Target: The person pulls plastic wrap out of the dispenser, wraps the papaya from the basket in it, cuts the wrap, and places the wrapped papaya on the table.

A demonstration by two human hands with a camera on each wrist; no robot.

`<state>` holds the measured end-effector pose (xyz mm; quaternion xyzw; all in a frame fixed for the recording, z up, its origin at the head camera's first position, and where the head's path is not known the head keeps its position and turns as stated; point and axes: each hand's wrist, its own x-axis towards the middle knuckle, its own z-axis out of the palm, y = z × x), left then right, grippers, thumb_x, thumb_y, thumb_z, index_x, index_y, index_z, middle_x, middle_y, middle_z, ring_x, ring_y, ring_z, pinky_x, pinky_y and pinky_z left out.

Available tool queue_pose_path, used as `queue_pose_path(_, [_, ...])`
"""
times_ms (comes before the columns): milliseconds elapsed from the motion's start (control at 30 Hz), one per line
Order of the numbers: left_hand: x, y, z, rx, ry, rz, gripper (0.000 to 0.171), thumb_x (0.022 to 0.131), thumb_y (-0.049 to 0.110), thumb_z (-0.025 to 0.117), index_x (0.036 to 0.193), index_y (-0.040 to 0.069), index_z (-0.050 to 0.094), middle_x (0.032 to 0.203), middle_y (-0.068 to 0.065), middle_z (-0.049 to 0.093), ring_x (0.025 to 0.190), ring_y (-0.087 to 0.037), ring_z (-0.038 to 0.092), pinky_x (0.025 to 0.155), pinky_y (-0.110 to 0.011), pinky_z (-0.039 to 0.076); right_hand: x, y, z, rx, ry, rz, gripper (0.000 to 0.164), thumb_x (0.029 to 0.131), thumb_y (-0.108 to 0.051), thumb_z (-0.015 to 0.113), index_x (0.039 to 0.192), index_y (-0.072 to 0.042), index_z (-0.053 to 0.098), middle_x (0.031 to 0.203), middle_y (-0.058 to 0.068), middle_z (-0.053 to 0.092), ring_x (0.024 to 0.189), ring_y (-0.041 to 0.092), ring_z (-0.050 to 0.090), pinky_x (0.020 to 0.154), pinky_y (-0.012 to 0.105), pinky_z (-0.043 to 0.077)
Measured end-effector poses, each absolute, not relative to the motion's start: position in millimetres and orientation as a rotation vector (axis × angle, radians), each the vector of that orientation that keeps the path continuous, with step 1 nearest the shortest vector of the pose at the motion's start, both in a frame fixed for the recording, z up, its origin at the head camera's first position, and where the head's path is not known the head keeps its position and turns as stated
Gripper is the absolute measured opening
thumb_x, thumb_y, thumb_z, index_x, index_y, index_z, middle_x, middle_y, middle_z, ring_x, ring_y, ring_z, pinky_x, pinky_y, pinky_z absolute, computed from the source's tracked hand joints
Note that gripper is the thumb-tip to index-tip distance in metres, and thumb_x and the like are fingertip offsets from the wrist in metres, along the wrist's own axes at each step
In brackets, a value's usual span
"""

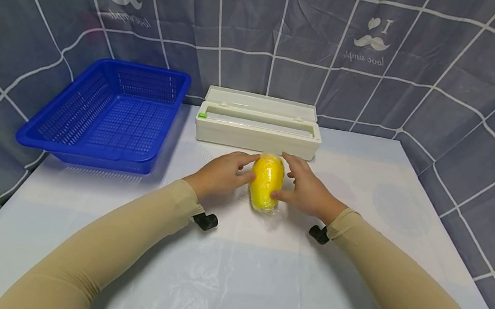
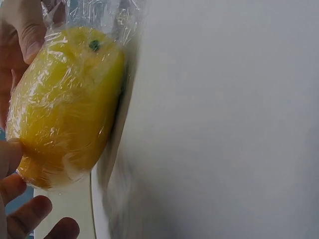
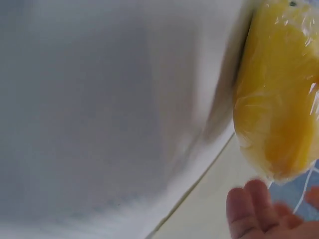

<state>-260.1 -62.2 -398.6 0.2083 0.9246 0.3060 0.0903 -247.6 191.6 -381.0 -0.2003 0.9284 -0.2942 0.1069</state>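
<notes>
A yellow fruit (image 1: 266, 182), shaped like a mango, stands on the white table inside clear cling film. A dark green stem spot shows at one end in the left wrist view, where loose film (image 2: 107, 15) sticks out past it. My left hand (image 1: 224, 173) is at the fruit's left side, thumb and forefinger tips at its surface and the other fingers spread. On the right side, my right hand (image 1: 307, 188) has its thumb against the fruit. Its other fingers (image 3: 244, 209) are extended and apart from the fruit in the right wrist view.
Behind the fruit lies a white cling film dispenser (image 1: 255, 138) with its lid raised and a green slider (image 1: 202, 115) at its left. A blue plastic basket (image 1: 97, 149) stands at the back left. Grey checked curtain (image 1: 249, 20) surrounds the table's back and sides.
</notes>
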Motion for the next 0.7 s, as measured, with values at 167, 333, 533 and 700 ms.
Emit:
queue_pose_path(167, [-257.9, -61.1, -398.8, 0.615, 2.733, 0.899, 0.063, 0.107, 0.045, 0.058, 0.165, 0.03, 0.036, 0.162, -0.006, 0.049, 0.135, -0.03, 0.06, 0.113, -0.049, 0.05, -253.7, 191.6, -382.6, -0.619, 2.693, -0.813, 0.112, 0.092, -0.038, 0.083, 0.17, -0.008, 0.008, 0.177, 0.014, 0.012, 0.161, 0.038, 0.026, 0.128, 0.058, 0.026])
queue_pose_path(333, [-257.4, -60.4, -398.4, 0.607, 2.735, 0.88, 0.064, 0.106, 0.046, 0.059, 0.165, 0.031, 0.037, 0.161, -0.005, 0.05, 0.133, -0.029, 0.061, 0.112, -0.048, 0.05, -256.3, 192.8, -382.7, -0.618, 2.655, -0.772, 0.104, 0.096, -0.039, 0.077, 0.169, -0.008, 0.011, 0.175, 0.013, 0.021, 0.162, 0.034, 0.024, 0.13, 0.056, 0.022])
queue_pose_path(533, [-248.7, -56.1, -397.4, 0.776, 2.901, 0.776, 0.054, 0.104, 0.04, 0.065, 0.153, 0.018, 0.056, 0.145, -0.006, 0.061, 0.12, -0.027, 0.066, 0.105, -0.046, 0.055, -257.7, 192.6, -383.9, -0.634, 2.653, -0.729, 0.099, 0.101, -0.042, 0.07, 0.169, -0.007, 0.008, 0.171, 0.02, 0.031, 0.157, 0.039, 0.034, 0.126, 0.059, 0.03])
queue_pose_path(700, [-229.7, -55.9, -395.6, 1.1, 2.921, 0.63, 0.037, 0.094, 0.037, 0.08, 0.121, 0.013, 0.072, 0.117, -0.002, 0.069, 0.096, -0.02, 0.066, 0.091, -0.037, 0.056, -257.3, 193.5, -383.9, -0.6, 2.638, -0.754, 0.096, 0.103, -0.044, 0.065, 0.17, -0.007, 0.006, 0.167, 0.021, 0.038, 0.152, 0.041, 0.041, 0.123, 0.06, 0.035])
